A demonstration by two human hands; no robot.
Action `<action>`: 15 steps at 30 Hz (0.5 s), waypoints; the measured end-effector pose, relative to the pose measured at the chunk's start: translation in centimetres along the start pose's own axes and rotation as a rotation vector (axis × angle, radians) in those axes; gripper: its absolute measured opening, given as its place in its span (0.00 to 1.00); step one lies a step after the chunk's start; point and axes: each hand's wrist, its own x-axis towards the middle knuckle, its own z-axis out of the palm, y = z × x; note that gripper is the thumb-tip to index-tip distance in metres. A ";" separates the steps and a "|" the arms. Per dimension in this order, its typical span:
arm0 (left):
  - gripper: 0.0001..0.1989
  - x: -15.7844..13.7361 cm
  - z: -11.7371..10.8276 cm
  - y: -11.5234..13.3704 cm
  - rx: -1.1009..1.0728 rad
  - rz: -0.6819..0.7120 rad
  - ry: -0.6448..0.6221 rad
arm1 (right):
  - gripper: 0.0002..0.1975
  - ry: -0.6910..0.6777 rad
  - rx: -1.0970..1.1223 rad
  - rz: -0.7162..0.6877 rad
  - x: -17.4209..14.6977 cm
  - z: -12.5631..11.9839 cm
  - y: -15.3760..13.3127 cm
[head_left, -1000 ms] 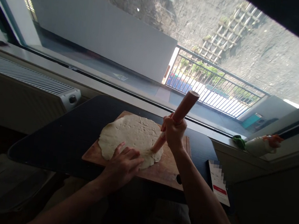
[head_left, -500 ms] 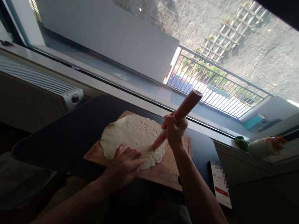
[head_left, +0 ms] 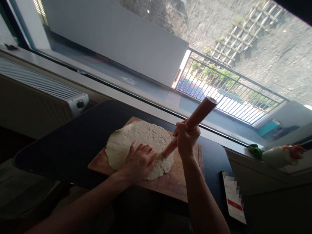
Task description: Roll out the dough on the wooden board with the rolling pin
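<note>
A flat, roundish sheet of pale dough [head_left: 124, 143] lies on a wooden cutting board [head_left: 176, 183]. My right hand [head_left: 187, 137] is wrapped round a wooden rolling pin [head_left: 204, 109], held steeply tilted above the board's right part. Its lower end meets the dough near the right edge. My left hand [head_left: 139, 160] rests on the front part of the dough, fingers stretched out and slightly spread, with the fingertips close to the pin's lower end. Part of the dough is hidden under this hand.
The board sits on a dark table [head_left: 65, 140] below a large window. A phone [head_left: 233, 199] lies at the table's right edge. To the left is a white radiator [head_left: 35, 84]. A pale pot-like object [head_left: 278, 157] stands on the sill at right.
My left hand has slid forward and slightly right over the dough. The rolling pin and my right hand have shifted a little to the right; the whole view has also moved slightly.
</note>
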 end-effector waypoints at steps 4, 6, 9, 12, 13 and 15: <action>0.13 -0.2 0.5 0.0 0.014 0.006 0.014 | 0.07 -0.065 -0.008 0.001 0.4 -0.2 0.1; 0.13 -0.3 0.5 0.0 0.021 0.010 0.018 | 0.07 -0.047 0.005 -0.014 1.0 -0.5 0.1; 0.14 -0.3 0.5 0.0 0.031 0.011 0.010 | 0.07 0.019 0.003 -0.023 1.2 -0.4 0.5; 0.14 -0.2 0.4 0.1 0.033 0.003 -0.008 | 0.08 -0.017 -0.040 -0.035 0.8 0.2 0.7; 0.14 -0.2 0.4 0.1 0.033 -0.001 -0.013 | 0.08 -0.048 -0.043 -0.036 0.7 0.4 0.7; 0.14 -0.2 0.5 0.1 0.034 -0.008 -0.020 | 0.08 -0.091 -0.023 -0.026 0.9 0.4 0.8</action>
